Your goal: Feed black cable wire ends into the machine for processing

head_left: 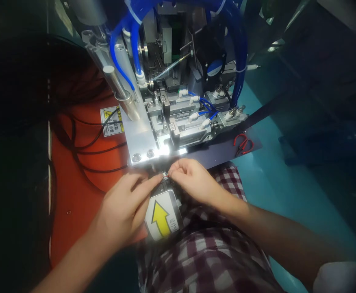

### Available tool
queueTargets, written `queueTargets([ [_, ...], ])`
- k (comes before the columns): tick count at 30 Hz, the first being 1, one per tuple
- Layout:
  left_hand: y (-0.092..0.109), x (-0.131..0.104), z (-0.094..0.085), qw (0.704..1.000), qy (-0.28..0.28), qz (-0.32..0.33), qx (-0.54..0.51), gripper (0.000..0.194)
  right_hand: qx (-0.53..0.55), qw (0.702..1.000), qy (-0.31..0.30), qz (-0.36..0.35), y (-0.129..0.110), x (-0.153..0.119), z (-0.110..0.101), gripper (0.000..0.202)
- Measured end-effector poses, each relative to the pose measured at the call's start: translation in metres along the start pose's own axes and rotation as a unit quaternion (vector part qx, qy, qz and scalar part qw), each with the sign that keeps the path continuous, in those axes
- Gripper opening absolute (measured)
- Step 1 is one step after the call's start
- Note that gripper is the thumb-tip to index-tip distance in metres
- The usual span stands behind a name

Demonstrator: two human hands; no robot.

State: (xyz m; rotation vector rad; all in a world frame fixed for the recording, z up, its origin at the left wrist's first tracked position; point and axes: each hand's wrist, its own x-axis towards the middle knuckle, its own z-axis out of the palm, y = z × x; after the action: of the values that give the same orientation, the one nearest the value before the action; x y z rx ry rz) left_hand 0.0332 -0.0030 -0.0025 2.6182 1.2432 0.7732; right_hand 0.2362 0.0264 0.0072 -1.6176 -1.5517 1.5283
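My left hand [125,199] reaches to the front of the machine, its index finger stretched to a small shiny piece [165,175]. Its other fingers are curled and partly hidden. From the other side, my right hand [193,179] is closed in a pinch at the same piece, with a tiny reddish bit at its fingertips. What exactly the fingers hold is too small to tell. Just below the hands is a white plate with a yellow arrow [160,217]. Right above them is the bright metal edge of the machine [144,152].
Metal slides [190,134] with blue air tubes [240,53] rise beyond the hands. Red-handled pliers [243,144] lie on a dark shelf [217,156] at the right. Black cables [83,150] cross an orange surface [80,195] at the left. Checkered cloth [211,260] covers my lap.
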Motion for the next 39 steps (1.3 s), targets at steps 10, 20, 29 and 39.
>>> queueTargets([
  [10, 0.002, 0.005, 0.001, 0.999, 0.008, -0.035, -0.037, 0.020, -0.103, 0.988, 0.072, -0.085, -0.010, -0.013, 0.005, 0.011],
  [20, 0.003, 0.005, -0.001, 0.998, 0.007, -0.044, -0.035, 0.015, -0.095, 0.985, 0.115, -0.087, -0.012, -0.010, 0.015, 0.004],
  [29, 0.005, 0.006, -0.002, 0.997, 0.007, -0.067, -0.029, 0.009, -0.044, 0.992, 0.098, -0.059, -0.014, -0.009, 0.016, 0.010],
  [39, 0.005, 0.007, -0.001, 0.997, 0.013, -0.066, -0.036, 0.008, 0.063, 0.986, 0.108, -0.108, 0.010, -0.004, 0.020, 0.006],
])
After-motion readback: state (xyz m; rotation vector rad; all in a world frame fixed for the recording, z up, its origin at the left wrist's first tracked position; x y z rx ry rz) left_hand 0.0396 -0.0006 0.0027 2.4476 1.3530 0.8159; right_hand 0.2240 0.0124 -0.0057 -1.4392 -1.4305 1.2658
